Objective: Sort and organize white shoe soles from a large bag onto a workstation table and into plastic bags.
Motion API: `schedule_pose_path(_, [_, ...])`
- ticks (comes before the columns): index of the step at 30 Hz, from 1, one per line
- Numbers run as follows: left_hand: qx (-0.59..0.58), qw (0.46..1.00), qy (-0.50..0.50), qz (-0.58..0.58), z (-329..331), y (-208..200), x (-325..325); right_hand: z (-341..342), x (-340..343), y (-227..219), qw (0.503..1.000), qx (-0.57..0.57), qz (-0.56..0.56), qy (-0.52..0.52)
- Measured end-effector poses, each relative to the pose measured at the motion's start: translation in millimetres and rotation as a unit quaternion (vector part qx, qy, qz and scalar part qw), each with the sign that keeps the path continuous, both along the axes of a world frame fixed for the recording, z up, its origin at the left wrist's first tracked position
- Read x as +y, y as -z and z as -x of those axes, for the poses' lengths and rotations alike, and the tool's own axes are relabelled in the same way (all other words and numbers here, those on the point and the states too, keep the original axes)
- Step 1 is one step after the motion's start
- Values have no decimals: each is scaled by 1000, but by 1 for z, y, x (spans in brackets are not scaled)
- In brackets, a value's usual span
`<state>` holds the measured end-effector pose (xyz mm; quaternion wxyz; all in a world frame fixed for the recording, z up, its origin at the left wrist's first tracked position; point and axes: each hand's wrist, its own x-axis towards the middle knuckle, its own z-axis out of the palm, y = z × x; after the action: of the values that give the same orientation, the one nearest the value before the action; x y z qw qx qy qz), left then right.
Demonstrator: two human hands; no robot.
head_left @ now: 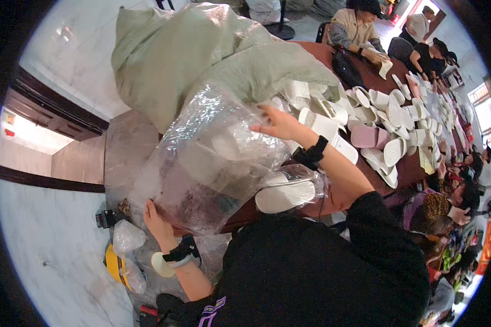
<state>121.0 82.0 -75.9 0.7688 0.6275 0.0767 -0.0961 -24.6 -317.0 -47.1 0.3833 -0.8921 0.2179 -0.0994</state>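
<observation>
A large clear plastic bag (pixel 202 163) stretches across the table's near left side, with pale slippers showing hazily through it. My left hand (pixel 157 220) is closed on the bag's lower left edge. At its upper right, my right hand (pixel 282 125) lies against the plastic with thumb and fingers apart. Close to that hand are loose white slippers (pixel 319 124) at the edge of a pile. Below my right forearm, a white slipper (pixel 285 196) sits in clear plastic on the table's near edge.
Beyond the bag rises a big pale green woven sack (pixel 174 65). Slippers, mostly white with a pink one (pixel 368 137), cover the dark red table (pixel 324 54). A person (pixel 354 30) works across from me, others further right. A yellow item (pixel 116 267) lies on the floor.
</observation>
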Motion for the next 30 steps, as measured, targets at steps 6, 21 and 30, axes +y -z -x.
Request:
schedule_pose_path(6, [6,1000,14,6,-16,18,0,31,-4,32,985,-79,-154,-12])
schedule_pose_path(21, [26,1000,12,8,-3,11,35,269,-2,-3,970,207,-48,115])
schedule_pose_path(30, [-19,1000,16,6,-1,4,1,155,51,77,986,29,160,-44])
